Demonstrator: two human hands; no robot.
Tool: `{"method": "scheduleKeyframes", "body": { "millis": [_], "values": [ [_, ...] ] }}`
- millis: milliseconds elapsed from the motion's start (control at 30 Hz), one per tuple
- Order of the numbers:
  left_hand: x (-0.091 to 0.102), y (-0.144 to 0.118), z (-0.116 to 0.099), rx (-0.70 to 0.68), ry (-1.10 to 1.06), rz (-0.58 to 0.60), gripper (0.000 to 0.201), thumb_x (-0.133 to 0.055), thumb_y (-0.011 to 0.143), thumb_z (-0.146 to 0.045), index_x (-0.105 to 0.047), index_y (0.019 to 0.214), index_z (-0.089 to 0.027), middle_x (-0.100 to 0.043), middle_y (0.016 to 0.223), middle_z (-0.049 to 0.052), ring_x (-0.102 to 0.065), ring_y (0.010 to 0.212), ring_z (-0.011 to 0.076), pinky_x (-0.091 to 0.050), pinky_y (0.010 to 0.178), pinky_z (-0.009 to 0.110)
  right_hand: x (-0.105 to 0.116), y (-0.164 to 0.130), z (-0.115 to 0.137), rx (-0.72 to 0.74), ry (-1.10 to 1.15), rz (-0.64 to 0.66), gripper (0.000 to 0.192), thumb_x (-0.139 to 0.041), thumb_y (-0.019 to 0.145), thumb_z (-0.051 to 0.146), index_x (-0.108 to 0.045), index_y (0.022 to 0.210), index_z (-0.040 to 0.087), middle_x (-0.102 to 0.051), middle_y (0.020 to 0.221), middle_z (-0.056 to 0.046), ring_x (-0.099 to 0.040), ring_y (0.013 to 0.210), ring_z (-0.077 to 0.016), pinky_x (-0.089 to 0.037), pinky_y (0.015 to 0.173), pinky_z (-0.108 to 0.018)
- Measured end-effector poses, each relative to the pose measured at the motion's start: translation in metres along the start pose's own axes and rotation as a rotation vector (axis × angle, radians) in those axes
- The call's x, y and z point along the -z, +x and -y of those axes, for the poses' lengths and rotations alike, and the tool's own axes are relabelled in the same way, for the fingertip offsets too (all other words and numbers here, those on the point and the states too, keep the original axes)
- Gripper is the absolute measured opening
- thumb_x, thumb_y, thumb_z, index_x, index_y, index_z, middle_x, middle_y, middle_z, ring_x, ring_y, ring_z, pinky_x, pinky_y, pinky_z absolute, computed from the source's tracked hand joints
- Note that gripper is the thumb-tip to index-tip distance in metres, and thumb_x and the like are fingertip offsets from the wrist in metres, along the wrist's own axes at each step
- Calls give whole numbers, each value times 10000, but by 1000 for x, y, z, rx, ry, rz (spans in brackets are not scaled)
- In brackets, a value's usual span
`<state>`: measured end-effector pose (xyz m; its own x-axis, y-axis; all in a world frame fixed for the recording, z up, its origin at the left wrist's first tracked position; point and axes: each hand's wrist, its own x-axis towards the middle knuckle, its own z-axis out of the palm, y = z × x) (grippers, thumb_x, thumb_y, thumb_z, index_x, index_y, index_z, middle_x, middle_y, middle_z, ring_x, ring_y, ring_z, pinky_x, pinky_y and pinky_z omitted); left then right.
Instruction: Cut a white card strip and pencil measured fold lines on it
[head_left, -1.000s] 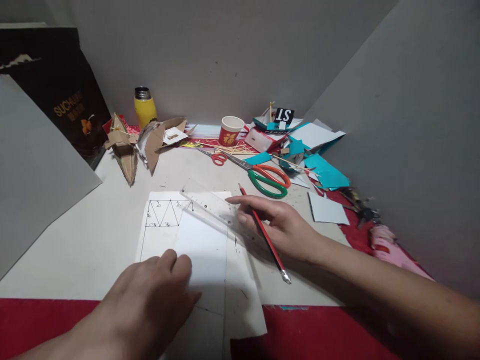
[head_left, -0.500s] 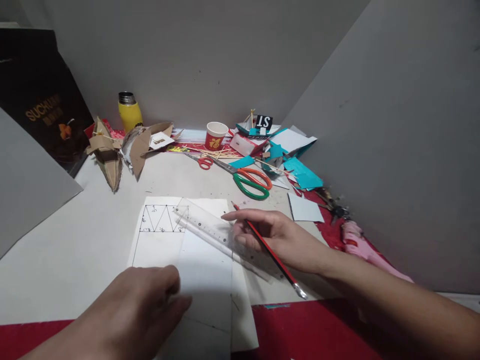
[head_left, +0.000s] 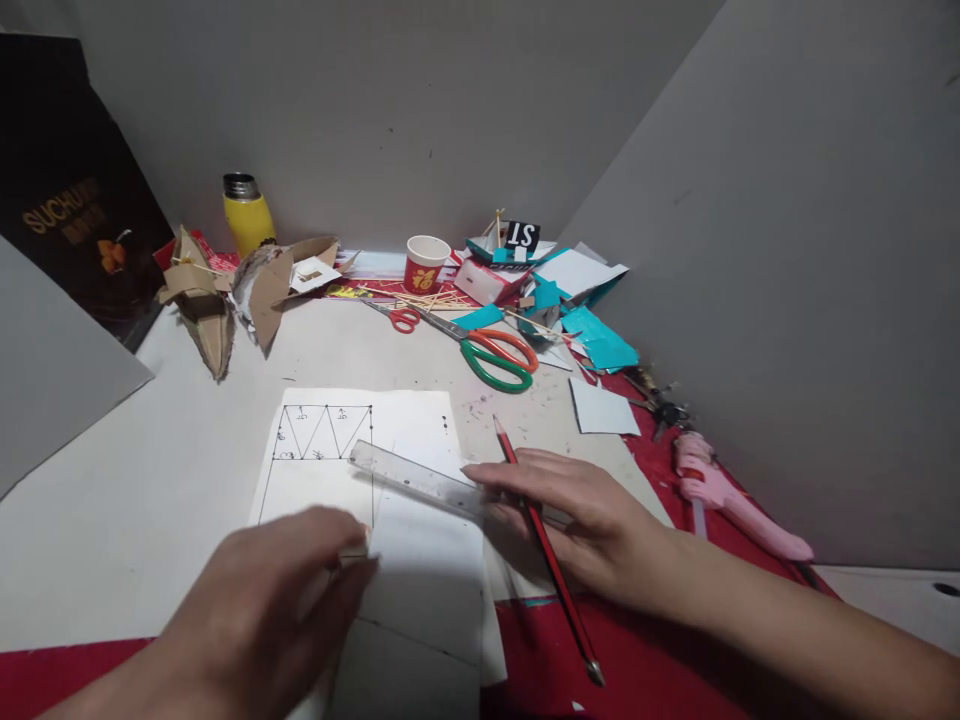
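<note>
Left hand (head_left: 277,590) rests flat, fingers together, on the near-left part of the white sheet (head_left: 409,560), gripping nothing, just pinning the paper to the pale work board (head_left: 150,500). Right hand (head_left: 592,520) has a red pencil (head_left: 544,550) lodged between its fingers, tip pointing far, while its fingertips press down on the right end of the clear ruler (head_left: 412,478). The ruler lies across the sheet, tilted, its left end just below the row of pencilled triangles (head_left: 324,433) at the sheet's far-left corner. Judgement: for a clean line the ruler edge should be squared to the existing vertical rule and the triangle baseline, held firm near both ends so it cannot pivot, and the sheet kept pinned before the pencil is turned into a writing grip. Versus one second ago: the ruler has swung from a steep diagonal over the triangles to a shallower lie nearer the person, uncovering the drawing; the right hand has drawn nearer with it; the left hand has slid slightly right. Green-and-orange scissors (head_left: 495,355), a red paper cup (head_left: 426,264) and a yellow flask (head_left: 246,212) sit far, apart from the work.
</note>
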<state>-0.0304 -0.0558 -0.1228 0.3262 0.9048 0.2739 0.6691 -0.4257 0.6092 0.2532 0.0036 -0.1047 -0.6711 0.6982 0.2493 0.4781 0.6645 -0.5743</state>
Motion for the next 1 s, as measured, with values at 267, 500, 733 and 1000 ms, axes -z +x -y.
{"method": "scheduleKeyframes", "body": {
  "millis": [267,500,733,1000],
  "values": [
    [-7,4,19,-332,213,-71,302,-516,919,-159,-556,1218,-170,-692,1183,99,-625,1121,208,-508,964,353,-11,-21,-1,-348,429,212,303,-478,977,287,-627,1210,163,-672,844,-46,-626,714,-121,-541,647,-238],
    [-39,-5,3,-558,543,183,373,-478,949,-333,-652,1191,-109,-679,1270,107,-602,1187,257,-491,984,376,-15,-20,-2,-78,59,119,308,-479,968,184,-593,1253,159,-720,944,-100,-656,806,-169,-543,703,-303],
    [-50,-20,13,-525,552,152,396,-502,942,-381,-636,1242,-160,-665,1292,98,-536,1251,259,-391,1064,379,-12,-22,-16,-120,-168,-43,356,-520,948,208,-532,1301,165,-699,991,-123,-641,900,-238,-560,751,-393],
    [-54,-31,8,-537,619,188,612,-581,844,-538,-547,1355,-203,-588,1385,143,-466,1317,352,-286,1104,476,-24,-12,-20,-99,-145,-9,381,-519,944,206,-505,1315,122,-691,996,-141,-618,896,-253,-555,768,-426]
  ]
}}
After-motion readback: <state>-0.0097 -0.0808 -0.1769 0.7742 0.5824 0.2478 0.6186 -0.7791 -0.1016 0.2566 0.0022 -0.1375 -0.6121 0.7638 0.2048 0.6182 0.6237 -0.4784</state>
